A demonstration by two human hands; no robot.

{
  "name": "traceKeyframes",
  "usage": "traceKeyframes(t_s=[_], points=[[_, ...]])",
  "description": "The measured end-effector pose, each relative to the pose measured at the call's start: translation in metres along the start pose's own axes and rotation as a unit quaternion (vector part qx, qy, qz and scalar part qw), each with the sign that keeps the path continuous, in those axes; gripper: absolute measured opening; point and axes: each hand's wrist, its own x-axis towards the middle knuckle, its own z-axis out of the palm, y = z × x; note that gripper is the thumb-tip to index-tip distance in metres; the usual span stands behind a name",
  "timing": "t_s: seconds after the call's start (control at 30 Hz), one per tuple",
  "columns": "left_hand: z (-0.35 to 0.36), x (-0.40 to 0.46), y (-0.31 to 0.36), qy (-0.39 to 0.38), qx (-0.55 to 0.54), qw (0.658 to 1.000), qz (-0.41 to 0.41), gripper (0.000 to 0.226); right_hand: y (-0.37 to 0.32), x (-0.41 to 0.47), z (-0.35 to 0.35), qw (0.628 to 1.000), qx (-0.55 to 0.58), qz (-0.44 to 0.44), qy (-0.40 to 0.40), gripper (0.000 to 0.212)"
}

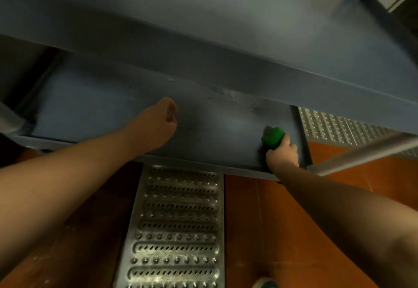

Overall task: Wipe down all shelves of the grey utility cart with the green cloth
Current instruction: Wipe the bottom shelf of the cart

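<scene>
The right hand is gripping the bunched cloth at the lower shelf's front right corner, the left hand seemingly curled empty above it, so long overlapping strokes leftward should be covering it best.
</scene>
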Motion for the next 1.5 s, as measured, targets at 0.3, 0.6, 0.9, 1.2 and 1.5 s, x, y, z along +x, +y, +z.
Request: traceKeyframes(t_s=[0.3, 0.6, 0.9, 1.2, 1.5], points=[[-0.052, -0.036, -0.053, 0.027, 0.028, 0.999, -0.029, 0.027, -0.067, -0.052, 0.041, 0.998, -0.025, -0.064, -0.012, 0.078], [-0.101, -0.071, -0.104, 0.047, 0.046, 0.995, -0.070, 0.028, -0.156, -0.123, 0.089, 0.986, -0.023, -0.164, -0.023, 0.079], [-0.143, -0.103, -0.125, 0.037, 0.020, 0.988, -0.151, 0.023, -0.259, -0.196, 0.134, 0.965, 0.025, -0.246, -0.085, 0.071], [-0.167, -0.127, -0.143, 0.078, 0.005, 0.967, -0.241, 0.025, -0.366, -0.276, 0.179, 0.933, 0.079, -0.323, -0.141, 0.074], [-0.174, -0.139, -0.149, 0.099, -0.008, 0.962, -0.256, 0.030, -0.397, -0.293, 0.191, 0.873, 0.081, -0.453, -0.163, 0.067]])
